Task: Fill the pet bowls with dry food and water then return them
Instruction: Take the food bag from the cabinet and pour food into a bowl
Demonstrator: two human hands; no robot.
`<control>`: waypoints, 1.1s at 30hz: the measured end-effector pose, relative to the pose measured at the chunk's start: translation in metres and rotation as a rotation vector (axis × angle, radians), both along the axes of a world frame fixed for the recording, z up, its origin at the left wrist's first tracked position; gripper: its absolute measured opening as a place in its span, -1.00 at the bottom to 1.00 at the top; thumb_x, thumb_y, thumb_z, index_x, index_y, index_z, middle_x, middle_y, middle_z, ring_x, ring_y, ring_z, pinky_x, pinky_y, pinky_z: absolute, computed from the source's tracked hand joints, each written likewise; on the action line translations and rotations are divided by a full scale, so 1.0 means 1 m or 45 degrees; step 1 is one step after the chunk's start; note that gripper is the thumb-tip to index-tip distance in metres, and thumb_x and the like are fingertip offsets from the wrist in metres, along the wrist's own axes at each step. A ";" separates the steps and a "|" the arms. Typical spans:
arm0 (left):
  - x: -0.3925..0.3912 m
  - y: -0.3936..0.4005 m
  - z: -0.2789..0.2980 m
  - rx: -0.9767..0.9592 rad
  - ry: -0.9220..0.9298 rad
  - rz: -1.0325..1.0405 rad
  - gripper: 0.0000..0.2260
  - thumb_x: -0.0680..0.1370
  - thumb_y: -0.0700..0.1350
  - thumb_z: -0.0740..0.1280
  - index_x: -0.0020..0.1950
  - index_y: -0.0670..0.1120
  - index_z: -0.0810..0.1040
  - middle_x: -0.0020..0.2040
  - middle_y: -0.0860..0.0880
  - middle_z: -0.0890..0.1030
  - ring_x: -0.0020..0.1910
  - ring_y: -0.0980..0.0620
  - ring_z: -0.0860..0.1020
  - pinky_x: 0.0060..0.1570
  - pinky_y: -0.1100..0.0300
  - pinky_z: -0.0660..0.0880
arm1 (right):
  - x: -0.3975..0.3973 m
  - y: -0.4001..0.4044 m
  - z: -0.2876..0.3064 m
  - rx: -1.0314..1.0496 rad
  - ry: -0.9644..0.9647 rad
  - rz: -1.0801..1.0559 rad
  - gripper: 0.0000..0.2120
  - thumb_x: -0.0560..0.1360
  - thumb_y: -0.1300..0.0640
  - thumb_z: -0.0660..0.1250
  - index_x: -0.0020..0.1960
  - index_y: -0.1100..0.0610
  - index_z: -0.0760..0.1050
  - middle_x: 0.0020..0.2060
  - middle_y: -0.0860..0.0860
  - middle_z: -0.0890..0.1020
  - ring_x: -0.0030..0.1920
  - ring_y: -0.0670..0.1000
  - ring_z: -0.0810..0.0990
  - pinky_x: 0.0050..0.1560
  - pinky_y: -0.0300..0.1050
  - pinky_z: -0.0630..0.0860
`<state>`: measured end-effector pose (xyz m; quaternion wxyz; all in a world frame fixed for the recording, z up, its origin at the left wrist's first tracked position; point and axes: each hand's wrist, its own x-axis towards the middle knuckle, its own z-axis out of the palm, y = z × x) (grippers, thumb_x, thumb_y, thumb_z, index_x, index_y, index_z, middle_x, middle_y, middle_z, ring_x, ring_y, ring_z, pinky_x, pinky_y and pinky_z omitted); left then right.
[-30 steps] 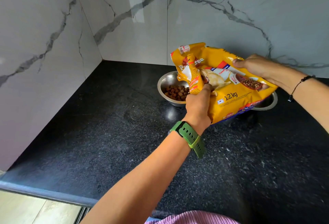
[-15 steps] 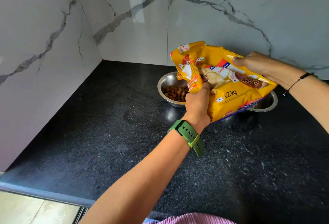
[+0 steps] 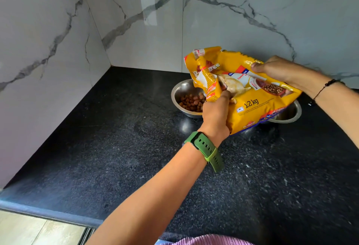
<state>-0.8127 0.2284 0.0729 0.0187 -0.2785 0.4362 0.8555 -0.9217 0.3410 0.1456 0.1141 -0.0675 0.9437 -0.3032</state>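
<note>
Two steel bowls sit toward the back of the black counter (image 3: 116,167), near its rear edge by the marble wall; the left bowl (image 3: 181,97) already holds a layer of brown kibble (image 3: 191,103), while the right bowl (image 3: 289,113) is mostly hidden behind the bag and we cannot tell what is in it. We hold the yellow food bag (image 3: 250,104) above both bowls; our left hand (image 3: 215,114) is closed around the crumpled neck near the torn mouth, and our right hand (image 3: 275,70) has its fingers wrapped over the bag's upper edge, gripping it.

To pour well, we judge we should keep the mouth over the left bowl's centre, let the left hand shape the opening into a narrow spout, and let the right hand raise the bottom slowly so kibble trickles rather than dumps; a sudden tilt could scatter pieces over the counter.

Compared with a second ago, the bag sits slightly higher and its right end has risen a little; our grips are unchanged, and the kibble level looks about the same.
</note>
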 end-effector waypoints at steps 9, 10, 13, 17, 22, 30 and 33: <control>0.000 0.000 0.004 -0.060 0.061 0.092 -0.71 0.43 -0.05 0.43 0.10 -0.10 0.51 0.12 -0.20 0.62 0.04 -0.22 0.63 0.05 -0.20 0.57 | 0.003 0.002 0.001 -0.111 0.036 -0.013 -0.64 0.56 -0.10 0.21 -0.04 0.22 0.51 -0.19 0.23 0.56 -0.34 0.11 0.52 -0.26 -0.08 0.44; -0.001 0.001 0.002 -0.112 0.079 0.140 -0.57 0.36 0.01 0.45 0.16 -0.10 0.50 0.12 -0.19 0.62 0.04 -0.22 0.62 0.05 -0.21 0.57 | 0.005 0.002 0.002 -0.150 0.066 -0.022 -0.65 0.56 -0.11 0.21 -0.12 0.18 0.49 -0.22 0.24 0.55 -0.35 0.11 0.52 -0.22 -0.03 0.44; -0.002 -0.001 -0.001 -0.116 0.070 0.159 -0.50 0.33 0.01 0.46 0.22 -0.10 0.47 0.13 -0.19 0.62 0.04 -0.23 0.63 0.04 -0.22 0.57 | 0.006 -0.001 0.002 -0.136 0.133 -0.041 -0.62 0.55 -0.12 0.21 -0.11 0.21 0.51 -0.09 0.39 0.58 -0.30 0.14 0.53 -0.19 -0.02 0.44; -0.001 -0.003 -0.003 0.008 -0.045 0.036 -0.78 0.48 -0.09 0.40 0.08 -0.06 0.48 0.14 -0.22 0.62 0.06 -0.24 0.62 0.04 -0.19 0.57 | 0.002 -0.004 -0.003 0.029 0.046 0.001 -0.57 0.57 -0.09 0.20 0.13 0.29 0.50 0.07 0.31 0.57 -0.18 0.17 0.54 -0.33 -0.16 0.40; 0.001 -0.004 -0.001 -0.023 -0.051 0.039 -0.84 0.49 -0.08 0.40 -0.02 -0.04 0.45 0.14 -0.21 0.61 0.09 -0.24 0.61 0.10 -0.19 0.55 | 0.002 -0.002 -0.008 -0.055 -0.025 -0.020 -0.53 0.56 -0.11 0.20 0.09 0.32 0.50 0.01 0.36 0.60 -0.25 0.20 0.58 -0.24 -0.07 0.48; -0.001 0.000 0.001 -0.130 0.085 0.161 -0.57 0.34 -0.01 0.46 0.14 -0.10 0.48 0.13 -0.20 0.61 0.06 -0.22 0.62 0.07 -0.19 0.57 | 0.003 0.000 0.001 -0.143 0.153 -0.026 -0.61 0.46 -0.19 0.24 -0.32 0.10 0.34 -0.31 0.21 0.44 -0.31 0.07 0.41 -0.20 -0.04 0.31; 0.001 -0.003 0.005 -0.028 0.001 0.056 -0.82 0.45 -0.07 0.42 -0.04 -0.07 0.47 0.13 -0.22 0.61 0.08 -0.23 0.61 0.10 -0.18 0.55 | 0.004 -0.002 0.001 -0.042 0.131 -0.013 -0.63 0.52 -0.11 0.25 -0.15 0.22 0.47 -0.20 0.43 0.52 -0.28 0.09 0.44 -0.21 -0.11 0.30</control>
